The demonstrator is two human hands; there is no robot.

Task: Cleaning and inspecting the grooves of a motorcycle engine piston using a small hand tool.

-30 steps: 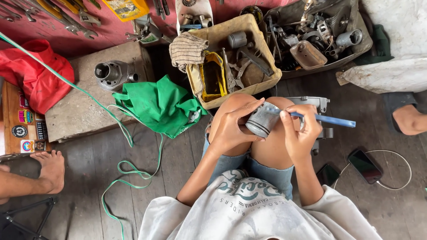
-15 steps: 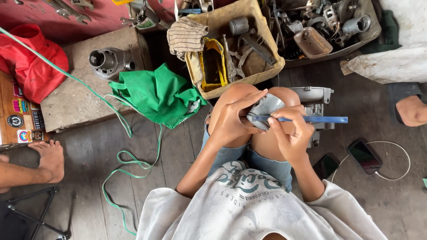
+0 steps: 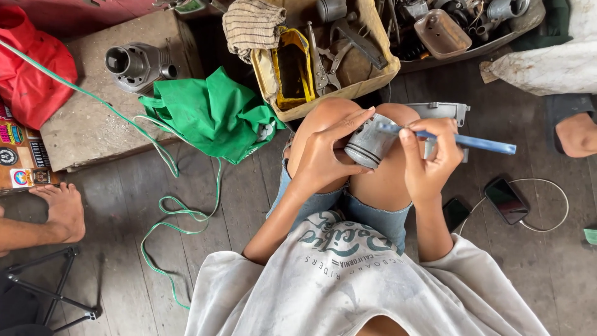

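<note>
A grey metal piston (image 3: pixel 370 144) rests over my bare knees, gripped by my left hand (image 3: pixel 323 155) with the fingers wrapped round its side. My right hand (image 3: pixel 429 158) holds a thin blue-handled tool (image 3: pixel 472 142), whose tip touches the top of the piston. Both hands sit close together above my knees, in front of my white printed shirt.
A tan crate (image 3: pixel 323 56) of tools with a yellow container and striped rag stands ahead. A green bag (image 3: pixel 211 115), a metal cylinder (image 3: pixel 134 62) on a wooden block, a green hose (image 3: pixel 171 214), two phones (image 3: pixel 507 200) and another person's bare foot (image 3: pixel 62 208) lie around on the plank floor.
The view has shifted slightly, and my hands with the piston sit a little lower in frame. The blue tool's tip has kept working across the piston top.
</note>
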